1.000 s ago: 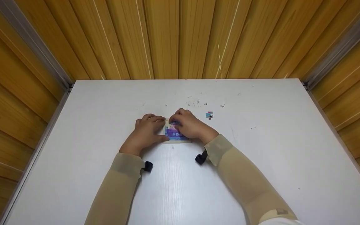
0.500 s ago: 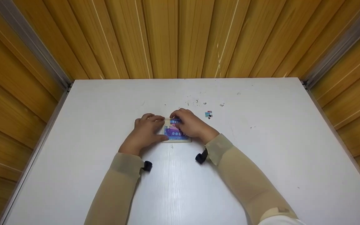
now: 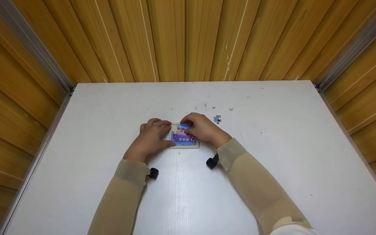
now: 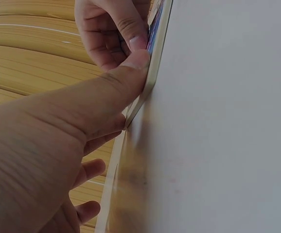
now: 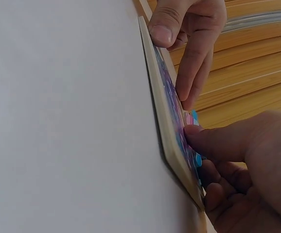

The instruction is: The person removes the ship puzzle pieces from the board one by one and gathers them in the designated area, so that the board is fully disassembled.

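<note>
Puzzle board, small and rectangular with a pale wood-coloured rim (image 3: 184,147) and a purple-and-pink boat picture, lying on the smooth white tabletop (image 3: 175,199) between the two hands. A pale patch shows at the upper left of the picture; a row of round white portholes marks the boat's hull. The left hand (image 3: 151,137) is spread wide at the board's left side, its thumb touching the near left corner and its forefinger at the far left corner. The right hand (image 3: 204,130) is narrowed to a pinch over the upper right part of the board, thumb and curled fingers holding a light-blue-and-pink jigsaw piece (image 5: 197,160), parts of which show on either side of the thumb; whether the piece is seated in the picture cannot be told. To the right of the board, well apart from it, lies a small cluster of loose blue jigsaw pieces with red and dark markings (image 3: 217,118). Both forearms wear tan sleeves (image 3: 117,195), each with a small black device (image 3: 154,173) at the wrist. Yellow-brown wood-grained panels (image 3: 168,40) stand behind the tabletop.
</note>
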Demonstrator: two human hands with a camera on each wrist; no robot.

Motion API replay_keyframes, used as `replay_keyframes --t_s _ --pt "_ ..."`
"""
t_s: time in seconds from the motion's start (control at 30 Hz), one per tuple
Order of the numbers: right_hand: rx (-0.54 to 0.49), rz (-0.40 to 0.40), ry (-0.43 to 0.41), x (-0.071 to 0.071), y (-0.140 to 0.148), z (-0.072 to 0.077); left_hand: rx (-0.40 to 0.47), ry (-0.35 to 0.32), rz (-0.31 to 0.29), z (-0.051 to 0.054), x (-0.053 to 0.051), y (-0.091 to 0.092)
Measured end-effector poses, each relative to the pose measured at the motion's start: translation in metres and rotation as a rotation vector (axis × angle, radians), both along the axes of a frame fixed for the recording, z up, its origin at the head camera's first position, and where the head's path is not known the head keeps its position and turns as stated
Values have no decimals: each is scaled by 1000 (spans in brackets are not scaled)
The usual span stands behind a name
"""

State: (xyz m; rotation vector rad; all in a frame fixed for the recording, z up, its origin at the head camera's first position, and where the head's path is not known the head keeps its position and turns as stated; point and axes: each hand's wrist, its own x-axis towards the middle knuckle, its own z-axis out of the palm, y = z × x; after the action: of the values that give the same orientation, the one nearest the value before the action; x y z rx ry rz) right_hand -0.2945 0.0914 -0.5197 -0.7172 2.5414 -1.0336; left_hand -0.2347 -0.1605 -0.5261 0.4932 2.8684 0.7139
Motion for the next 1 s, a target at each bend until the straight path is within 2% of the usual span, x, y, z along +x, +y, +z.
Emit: replay_keyframes --t_s 0.2,0.5,1.0 --pt "-23 20 36 0 0 -1 2 -4 -8 1 2 -1" --pt "-10 30 18 0 0 -1 -14 -5 -15 1 2 -2" --pt "-15 -9 19 0 1 -1 -14 7 -8 2 3 1"
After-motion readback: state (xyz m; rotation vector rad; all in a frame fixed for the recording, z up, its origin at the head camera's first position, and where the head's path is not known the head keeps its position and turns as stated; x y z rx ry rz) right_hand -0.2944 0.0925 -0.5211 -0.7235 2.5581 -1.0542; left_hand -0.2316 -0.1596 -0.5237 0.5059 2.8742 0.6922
